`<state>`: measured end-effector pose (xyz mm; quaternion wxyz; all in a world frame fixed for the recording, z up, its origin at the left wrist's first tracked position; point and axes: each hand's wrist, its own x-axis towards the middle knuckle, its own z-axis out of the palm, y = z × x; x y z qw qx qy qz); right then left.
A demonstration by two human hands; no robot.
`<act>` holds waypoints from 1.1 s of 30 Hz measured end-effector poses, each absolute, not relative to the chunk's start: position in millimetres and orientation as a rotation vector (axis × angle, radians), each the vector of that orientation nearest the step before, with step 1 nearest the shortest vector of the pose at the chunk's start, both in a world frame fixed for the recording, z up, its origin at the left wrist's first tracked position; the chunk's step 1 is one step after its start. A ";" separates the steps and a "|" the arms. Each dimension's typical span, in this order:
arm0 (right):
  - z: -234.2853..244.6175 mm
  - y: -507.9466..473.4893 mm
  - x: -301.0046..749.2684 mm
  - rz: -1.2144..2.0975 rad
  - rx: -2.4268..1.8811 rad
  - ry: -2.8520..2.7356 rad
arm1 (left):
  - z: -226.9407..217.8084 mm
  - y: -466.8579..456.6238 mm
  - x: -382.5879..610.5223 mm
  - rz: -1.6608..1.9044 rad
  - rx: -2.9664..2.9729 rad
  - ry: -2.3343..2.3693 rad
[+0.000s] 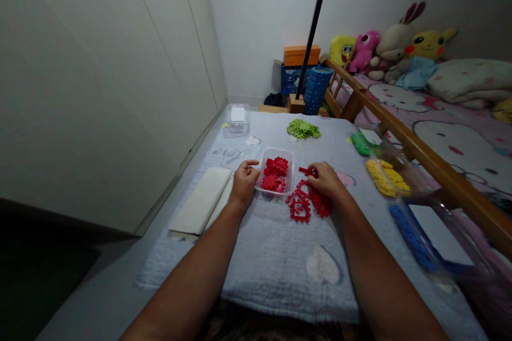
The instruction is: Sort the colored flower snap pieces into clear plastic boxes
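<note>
A clear plastic box stands upright in the middle of the cloth, with several red notched puzzle pieces inside. My left hand grips the box by its left wall, thumb and fingers at the rim. To the right of the box, my right hand pinches a red piece that shows edge-on beyond the fingers. Just below that hand lies a loose pile of red notched pieces, some of them square frames with open centres. The hand covers part of this pile.
Green pieces are heaped at the back. An empty clear box stands back left, a folded beige cloth at left. Along the right edge lie boxes of green, yellow and blue pieces, beside a wooden bed rail.
</note>
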<state>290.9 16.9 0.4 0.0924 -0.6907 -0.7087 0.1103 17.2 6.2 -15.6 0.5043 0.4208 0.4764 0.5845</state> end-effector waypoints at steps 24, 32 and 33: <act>-4.5 10.4 275.1 0.145 -1.978 -2.085 | -12.3 4.4 19.3 1.418 0.986 1.143; 4.8 7.8 281.1 0.386 -1.723 -1.789 | -16.1 6.0 18.9 1.419 0.967 1.142; 8.3 6.7 279.8 0.398 -1.683 -1.756 | -16.5 6.2 19.0 1.420 0.968 1.136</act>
